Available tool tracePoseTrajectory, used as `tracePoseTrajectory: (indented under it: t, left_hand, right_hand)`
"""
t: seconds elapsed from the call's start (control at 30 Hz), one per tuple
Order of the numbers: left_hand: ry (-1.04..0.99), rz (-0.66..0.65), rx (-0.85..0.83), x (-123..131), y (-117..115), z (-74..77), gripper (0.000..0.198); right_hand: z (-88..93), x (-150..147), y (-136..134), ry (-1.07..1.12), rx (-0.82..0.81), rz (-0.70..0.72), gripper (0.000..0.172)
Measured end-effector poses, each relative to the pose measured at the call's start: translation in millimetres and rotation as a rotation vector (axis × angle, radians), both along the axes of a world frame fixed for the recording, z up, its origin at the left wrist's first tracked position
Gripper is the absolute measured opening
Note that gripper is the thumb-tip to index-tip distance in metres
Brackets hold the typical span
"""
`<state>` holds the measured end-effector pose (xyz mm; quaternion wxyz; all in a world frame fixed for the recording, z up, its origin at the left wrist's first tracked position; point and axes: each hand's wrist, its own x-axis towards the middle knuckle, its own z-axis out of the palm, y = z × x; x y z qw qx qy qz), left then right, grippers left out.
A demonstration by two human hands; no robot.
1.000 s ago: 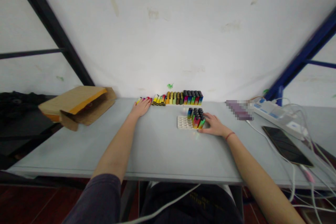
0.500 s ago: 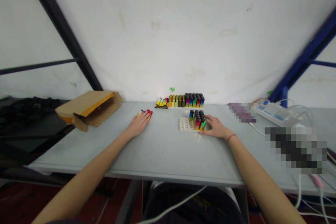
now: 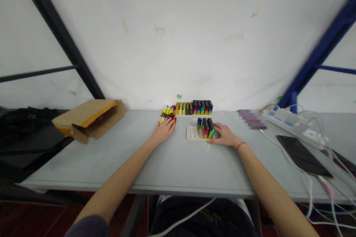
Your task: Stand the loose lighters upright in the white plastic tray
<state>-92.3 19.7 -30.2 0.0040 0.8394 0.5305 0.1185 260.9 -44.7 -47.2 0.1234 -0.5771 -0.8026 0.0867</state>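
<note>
We observe the left hand (image 3: 164, 131) lying palm-down over some colorful lighters (image 3: 174, 120), fingers extended and close together; we cannot tell whether they grip. These lighters lie left of center, just near of another lying group (image 3: 168, 110). Our right hand (image 3: 226, 135) has thumb and fingers spread wide about the right end of the white tray (image 3: 193, 133); pressure cannot be told. Upright lighters (image 3: 206, 132) fill the tray's right part. Far side: dark-topped rows (image 3: 203, 107), right of yellow-to-brown rows (image 3: 184, 109).
</note>
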Motion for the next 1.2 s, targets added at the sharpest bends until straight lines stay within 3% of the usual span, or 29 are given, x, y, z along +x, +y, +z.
tracePoseTrajectory:
  t: [0.13, 0.23, 0.67, 0.73, 0.83, 0.9, 1.0, 1.1, 1.2]
  left_hand:
    - [-0.064, 0.187, 0.116, -11, 8, 9.1, 0.052]
    - [-0.053, 0.334, 0.076, -25, 15, 13.7, 0.051]
    - [0.033, 0.303, -0.203, -47, 25, 28.4, 0.023]
    - [-0.083, 0.349, -0.145, -42, 22, 32.3, 0.024]
    - [-0.483, 0.385, -0.180, -23, 15, 45.7, 0.024]
    - [-0.842, 0.329, -0.377, -3, 10, 57.9, 0.019]
    - [-1.283, 0.125, -0.639, 33, 3, 73.6, 0.011]
    - [-1.440, 0.030, -0.788, 64, -6, 77.2, 0.026]
    - [-1.460, -0.032, -0.784, 83, -15, 68.2, 0.036]
  right_hand:
    - [0.5, -1, 0, 0.001, 0.004, 0.006, 0.094]
    - [-0.6, -1, 0, 0.011, 0.016, 0.002, 0.092]
    - [-0.7, -1, 0, 0.017, 0.020, 0.004, 0.087]
    - [-0.2, -2, 0, 0.012, 0.014, -0.001, 0.087]
    - [1.5, -2, -1, 0.001, 0.000, -0.006, 0.089]
    - [2.7, -2, -1, -0.001, -0.003, -0.007, 0.089]
    - [3.1, -3, -1, 0.002, 0.001, -0.003, 0.089]
    - [1.7, -3, 0, 0.000, 0.008, -0.007, 0.090]
    - [0.4, -3, 0, -0.001, 0.022, -0.007, 0.087]
